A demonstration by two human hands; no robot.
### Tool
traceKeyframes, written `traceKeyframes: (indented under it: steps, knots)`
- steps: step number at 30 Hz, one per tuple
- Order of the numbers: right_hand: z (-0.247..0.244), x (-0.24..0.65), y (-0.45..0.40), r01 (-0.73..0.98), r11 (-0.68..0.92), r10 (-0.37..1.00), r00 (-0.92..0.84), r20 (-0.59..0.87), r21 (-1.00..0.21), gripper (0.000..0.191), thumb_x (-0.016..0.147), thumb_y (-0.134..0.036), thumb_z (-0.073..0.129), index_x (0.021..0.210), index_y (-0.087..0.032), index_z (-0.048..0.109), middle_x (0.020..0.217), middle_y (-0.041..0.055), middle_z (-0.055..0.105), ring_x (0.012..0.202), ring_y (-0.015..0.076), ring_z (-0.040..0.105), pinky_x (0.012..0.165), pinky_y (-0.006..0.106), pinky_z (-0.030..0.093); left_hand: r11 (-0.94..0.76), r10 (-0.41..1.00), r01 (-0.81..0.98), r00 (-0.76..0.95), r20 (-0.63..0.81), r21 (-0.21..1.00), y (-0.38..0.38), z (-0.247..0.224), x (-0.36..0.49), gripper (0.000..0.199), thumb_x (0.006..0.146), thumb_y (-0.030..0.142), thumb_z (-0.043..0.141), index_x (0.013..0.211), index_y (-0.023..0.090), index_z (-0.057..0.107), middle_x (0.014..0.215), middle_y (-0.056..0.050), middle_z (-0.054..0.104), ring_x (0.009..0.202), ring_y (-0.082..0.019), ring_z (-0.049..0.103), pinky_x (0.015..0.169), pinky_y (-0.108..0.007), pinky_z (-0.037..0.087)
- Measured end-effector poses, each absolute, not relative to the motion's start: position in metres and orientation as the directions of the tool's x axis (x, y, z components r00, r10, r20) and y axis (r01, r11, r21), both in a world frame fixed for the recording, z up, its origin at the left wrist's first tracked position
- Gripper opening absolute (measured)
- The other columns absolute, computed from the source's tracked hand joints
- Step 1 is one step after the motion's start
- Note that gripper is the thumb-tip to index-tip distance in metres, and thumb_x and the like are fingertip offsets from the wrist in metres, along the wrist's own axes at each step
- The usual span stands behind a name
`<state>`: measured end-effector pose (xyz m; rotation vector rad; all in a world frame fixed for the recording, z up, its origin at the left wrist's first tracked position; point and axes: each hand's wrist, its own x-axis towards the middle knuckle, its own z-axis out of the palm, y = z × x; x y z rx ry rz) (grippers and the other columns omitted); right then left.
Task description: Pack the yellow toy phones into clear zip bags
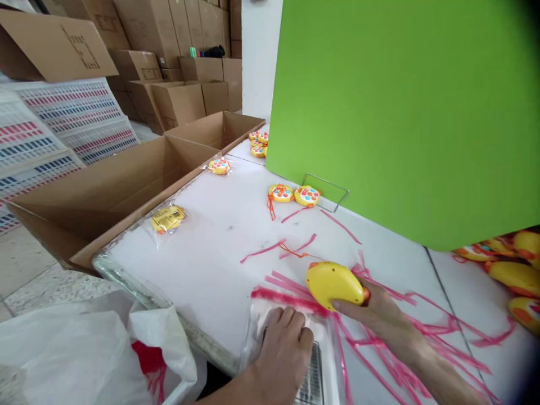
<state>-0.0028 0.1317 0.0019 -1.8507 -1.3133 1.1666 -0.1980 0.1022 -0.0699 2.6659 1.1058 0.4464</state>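
Note:
My right hand [377, 306] grips a yellow duck-like plastic toy [335, 284], its plain back with small screw holes turned up. An orange cord loop [294, 251] trails from the toy onto the table. With bent fingers close together, my left hand [284, 346] presses on the top of a clear plastic bag [329, 351] in a flat stack, near its pink-red strip [287, 298]; the fingertips are partly hidden. Beyond my hands lie two loose toys, one [281, 193] with an orange cord and another [307, 195], showing coloured dots.
Two bagged toys, one dotted side up [219, 165] and one back up [167, 218], lie toward the table's left edge. Open cardboard boxes [122, 185] stand alongside. A green board [400, 112] rises behind; more toys [517, 275] are piled right. Pink strips [396, 365] litter the white table [211, 247].

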Motion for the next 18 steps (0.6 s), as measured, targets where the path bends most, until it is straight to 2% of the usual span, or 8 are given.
traceKeyframes:
  steps: [4,7,11,14,18]
  knots:
    - [-0.004,0.002,0.118,0.496,-0.302,0.953,0.158,-0.258,-0.814,0.032,0.069,-0.046,0.067,0.087,-0.019,0.062,0.077,0.0045,0.07,0.073,0.0244,0.066,0.063,0.032,0.054,-0.696,0.717,0.667,0.664,0.212,0.265,0.102,-0.065,-0.2,0.008,0.086,0.013,0.05,0.084,0.016,0.057,0.11,-0.008,0.057,0.099,-0.023,0.05,0.083,-0.037,0.043]
    - [-0.006,0.0,0.108,0.544,-0.248,0.969,0.155,-0.194,-0.802,0.033,0.074,-0.051,0.06,0.085,-0.02,0.059,0.072,0.0036,0.067,0.067,0.0224,0.063,0.056,0.03,0.052,-0.733,0.677,0.63,0.711,0.19,0.255,0.099,-0.063,-0.201,0.008,0.087,0.016,0.05,0.09,0.015,0.057,0.11,-0.009,0.058,0.099,-0.023,0.05,0.084,-0.037,0.043]
    - [-0.004,-0.008,0.096,0.59,-0.226,0.973,0.182,-0.145,-0.775,0.031,0.079,-0.051,0.055,0.087,-0.021,0.055,0.07,0.0025,0.064,0.063,0.0206,0.061,0.052,0.029,0.05,-0.718,0.68,0.608,0.716,0.158,0.339,0.098,-0.062,-0.2,0.016,0.088,0.015,0.048,0.103,0.015,0.055,0.108,-0.007,0.059,0.096,-0.022,0.051,0.085,-0.036,0.042]
    - [-0.006,-0.012,0.09,0.579,-0.242,0.97,0.158,-0.184,-0.779,0.036,0.079,-0.048,0.054,0.1,-0.02,0.052,0.079,0.0043,0.067,0.07,0.0219,0.065,0.059,0.03,0.053,-0.678,0.715,0.615,0.678,0.168,0.402,0.099,-0.064,-0.198,0.027,0.086,0.012,0.049,0.113,0.015,0.051,0.105,-0.006,0.06,0.094,-0.022,0.051,0.085,-0.037,0.042]
    - [-0.009,-0.013,0.083,0.589,-0.247,0.969,0.131,-0.211,-0.769,0.04,0.08,-0.043,0.053,0.113,-0.021,0.047,0.093,0.0057,0.069,0.082,0.0223,0.067,0.068,0.031,0.056,-0.668,0.734,0.652,0.657,0.173,0.358,0.101,-0.065,-0.197,0.01,0.084,0.011,0.051,0.089,0.017,0.056,0.093,-0.003,0.06,0.09,-0.023,0.051,0.085,-0.041,0.041]
